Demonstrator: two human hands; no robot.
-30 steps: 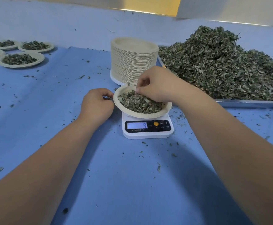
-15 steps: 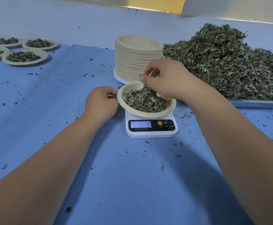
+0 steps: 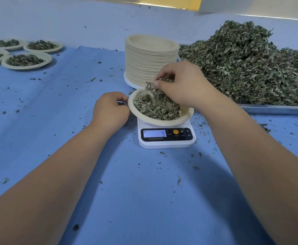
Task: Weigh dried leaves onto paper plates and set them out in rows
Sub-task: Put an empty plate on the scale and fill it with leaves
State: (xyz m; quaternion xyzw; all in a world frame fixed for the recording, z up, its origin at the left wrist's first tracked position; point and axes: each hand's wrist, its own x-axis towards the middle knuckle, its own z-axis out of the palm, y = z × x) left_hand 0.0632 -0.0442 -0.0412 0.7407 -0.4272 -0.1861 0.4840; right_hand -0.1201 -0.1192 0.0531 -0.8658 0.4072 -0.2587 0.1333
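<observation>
A paper plate (image 3: 183,120) with dried leaves sits on a white digital scale (image 3: 166,137) whose display reads 9. My right hand (image 3: 181,84) hovers over the plate's far side and pinches a clump of dried leaves (image 3: 155,89). My left hand (image 3: 110,110) rests on the cloth at the plate's left rim, fingers curled against its edge. A tall stack of empty paper plates (image 3: 150,59) stands behind the scale. A big heap of dried leaves (image 3: 250,62) fills a metal tray (image 3: 275,109) at the right.
Several filled plates (image 3: 27,60) lie in rows at the far left on the blue cloth (image 3: 56,121). Leaf crumbs are scattered over the cloth around the scale. A pale wall runs along the back.
My right hand has risen from the plate's leaves, lifting a pinch of them above the far rim. The left hand stays at the plate's left edge. The scale still reads 9.
</observation>
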